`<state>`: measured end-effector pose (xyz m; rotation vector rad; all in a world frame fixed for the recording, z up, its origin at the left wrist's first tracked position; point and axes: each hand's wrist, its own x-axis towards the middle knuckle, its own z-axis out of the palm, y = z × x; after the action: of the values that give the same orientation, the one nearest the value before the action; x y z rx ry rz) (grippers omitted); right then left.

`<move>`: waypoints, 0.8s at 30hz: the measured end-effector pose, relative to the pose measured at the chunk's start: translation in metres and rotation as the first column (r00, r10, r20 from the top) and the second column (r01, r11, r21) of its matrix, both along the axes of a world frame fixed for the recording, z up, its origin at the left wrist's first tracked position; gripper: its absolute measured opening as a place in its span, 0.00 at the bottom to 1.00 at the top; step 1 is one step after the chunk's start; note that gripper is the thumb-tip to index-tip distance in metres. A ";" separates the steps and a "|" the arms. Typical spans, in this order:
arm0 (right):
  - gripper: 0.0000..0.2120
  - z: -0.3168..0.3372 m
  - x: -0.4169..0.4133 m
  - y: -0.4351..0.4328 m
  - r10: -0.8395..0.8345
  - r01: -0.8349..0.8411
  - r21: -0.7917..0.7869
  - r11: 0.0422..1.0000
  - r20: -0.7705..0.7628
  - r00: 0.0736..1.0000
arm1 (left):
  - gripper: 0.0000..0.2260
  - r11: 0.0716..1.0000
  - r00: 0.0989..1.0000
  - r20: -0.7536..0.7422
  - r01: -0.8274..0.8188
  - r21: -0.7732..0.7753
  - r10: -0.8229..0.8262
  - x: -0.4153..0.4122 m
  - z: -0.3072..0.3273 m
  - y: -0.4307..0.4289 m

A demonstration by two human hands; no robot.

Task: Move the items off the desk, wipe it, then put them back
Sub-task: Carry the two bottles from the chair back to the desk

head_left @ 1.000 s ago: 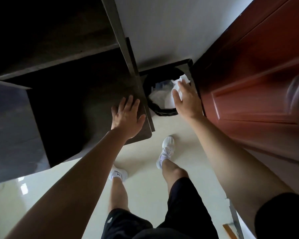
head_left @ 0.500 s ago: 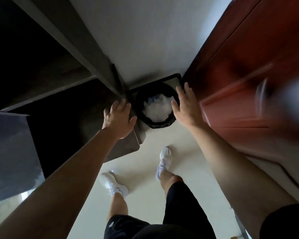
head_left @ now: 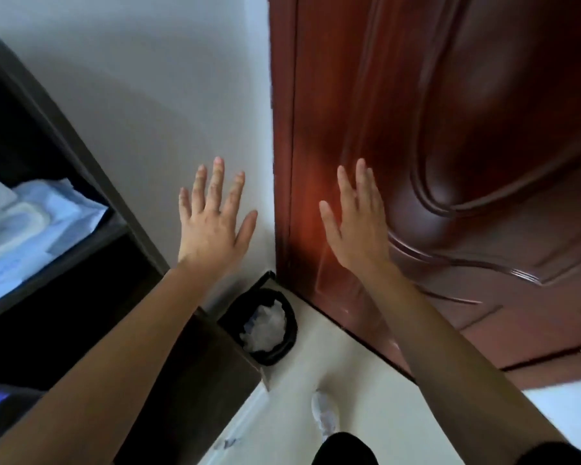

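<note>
Door (head_left: 450, 162): red-brown panelled wood, filling the right of the view.
Wall (head_left: 141, 95): plain white, met by the door frame at the corner.
Shelf unit (head_left: 91, 182): dark, at the left; pale blue and white items (head_left: 37, 223) are seen lying on it, blurred, their kind not to be told.
Desk (head_left: 222, 364): only a dark brown corner is shown, under the left forearm, pointing toward the bin.
Waste bin (head_left: 291, 344): black, on the floor in the corner just beside the desk corner; crumpled white material (head_left: 265, 325) is contained in it.
Left hand (head_left: 212, 226): raised before the wall, fingers straight and spread, nothing held.
Right hand (head_left: 359, 229): raised before the door, fingers straight, nothing held; contact with the door cannot be told.
Governing relation: the desk lies below and to the left of both hands, and the left hand is the nearer.
Assessment: wiping is judged finished; the items are judged yet to be returned, by a turn leftward and downward.
</note>
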<state>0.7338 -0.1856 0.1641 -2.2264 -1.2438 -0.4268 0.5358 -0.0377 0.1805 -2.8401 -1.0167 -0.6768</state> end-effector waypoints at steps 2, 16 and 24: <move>0.30 0.017 -0.015 -0.051 -0.072 0.070 0.036 0.997 0.032 0.997 | 0.29 0.993 0.990 0.084 0.114 -0.003 -0.114 0.004 0.011 -0.029; 0.29 0.050 -0.091 -0.516 -0.725 0.724 0.025 0.689 0.026 0.688 | 0.28 0.631 0.620 0.139 0.775 0.043 -0.772 0.090 0.042 -0.412; 0.29 0.014 -0.126 -0.789 -0.881 0.881 -0.039 0.471 -0.072 0.468 | 0.28 0.409 0.416 0.098 0.909 -0.088 -0.904 0.126 0.016 -0.685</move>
<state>0.6081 -0.9743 0.1779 -2.7023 0.1165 -0.6919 0.6615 -0.7223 0.1965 -3.3217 0.7227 -0.6760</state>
